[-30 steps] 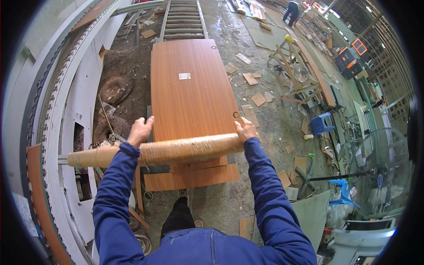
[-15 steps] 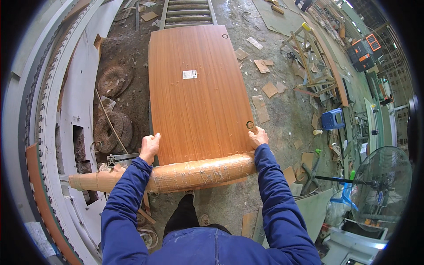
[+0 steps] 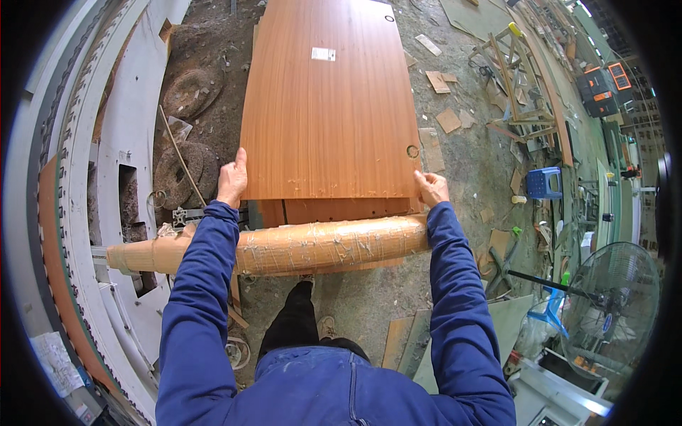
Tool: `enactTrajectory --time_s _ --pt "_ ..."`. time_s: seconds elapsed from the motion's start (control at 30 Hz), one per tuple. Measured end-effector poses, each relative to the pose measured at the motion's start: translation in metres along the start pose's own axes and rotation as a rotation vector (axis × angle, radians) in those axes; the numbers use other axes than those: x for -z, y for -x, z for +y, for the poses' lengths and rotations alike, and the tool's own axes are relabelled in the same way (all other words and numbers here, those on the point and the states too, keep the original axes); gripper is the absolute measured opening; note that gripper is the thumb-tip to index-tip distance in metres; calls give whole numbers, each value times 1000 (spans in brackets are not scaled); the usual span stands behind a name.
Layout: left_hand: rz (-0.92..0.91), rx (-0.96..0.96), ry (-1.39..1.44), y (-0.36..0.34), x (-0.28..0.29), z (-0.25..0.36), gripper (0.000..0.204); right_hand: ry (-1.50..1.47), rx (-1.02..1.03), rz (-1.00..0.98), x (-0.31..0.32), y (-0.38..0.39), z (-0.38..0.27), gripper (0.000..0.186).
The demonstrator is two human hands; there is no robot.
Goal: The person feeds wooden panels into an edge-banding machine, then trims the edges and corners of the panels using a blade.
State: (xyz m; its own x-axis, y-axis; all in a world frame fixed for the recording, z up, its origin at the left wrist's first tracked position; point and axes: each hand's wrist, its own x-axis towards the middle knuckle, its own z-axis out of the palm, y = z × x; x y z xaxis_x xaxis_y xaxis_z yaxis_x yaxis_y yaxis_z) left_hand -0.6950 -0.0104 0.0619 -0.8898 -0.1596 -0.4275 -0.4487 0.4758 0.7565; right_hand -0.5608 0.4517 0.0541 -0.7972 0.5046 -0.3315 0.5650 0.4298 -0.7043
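Note:
My left hand [image 3: 231, 181] grips the left edge of a wood-grain panel [image 3: 327, 106] near its near corner, thumb along the edge. My right hand [image 3: 432, 187] is closed on the panel's near right corner. The panel has a white label and dark rings at its right corners. Under its near edge show more brown boards [image 3: 341, 208]. Between these and my body a long bar wrapped in brown tape and cardboard [image 3: 327, 243] crosses below my forearms.
A white machine frame [image 3: 114, 142] lines the left, beside dirty floor with round coiled pieces [image 3: 185, 92]. At right stand a wooden trestle [image 3: 511, 85], blue stool [image 3: 544, 183], black-and-orange case [image 3: 600, 91] and standing fan [image 3: 607, 305], among cardboard scraps [image 3: 447, 121] and leaning sheets.
The panel and both my hands have moved forward, away from my body. The boards under its near edge now show more behind the wrapped bar. The distant person has left view.

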Motion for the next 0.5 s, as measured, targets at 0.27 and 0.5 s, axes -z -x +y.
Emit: enactTrajectory --time_s 0.27,0.5 --pt "-9 -332 -171 69 60 28 69 44 126 232 64 88 -90 56" --pt "-78 -308 -172 228 112 -31 61 101 188 115 71 242 -22 54"
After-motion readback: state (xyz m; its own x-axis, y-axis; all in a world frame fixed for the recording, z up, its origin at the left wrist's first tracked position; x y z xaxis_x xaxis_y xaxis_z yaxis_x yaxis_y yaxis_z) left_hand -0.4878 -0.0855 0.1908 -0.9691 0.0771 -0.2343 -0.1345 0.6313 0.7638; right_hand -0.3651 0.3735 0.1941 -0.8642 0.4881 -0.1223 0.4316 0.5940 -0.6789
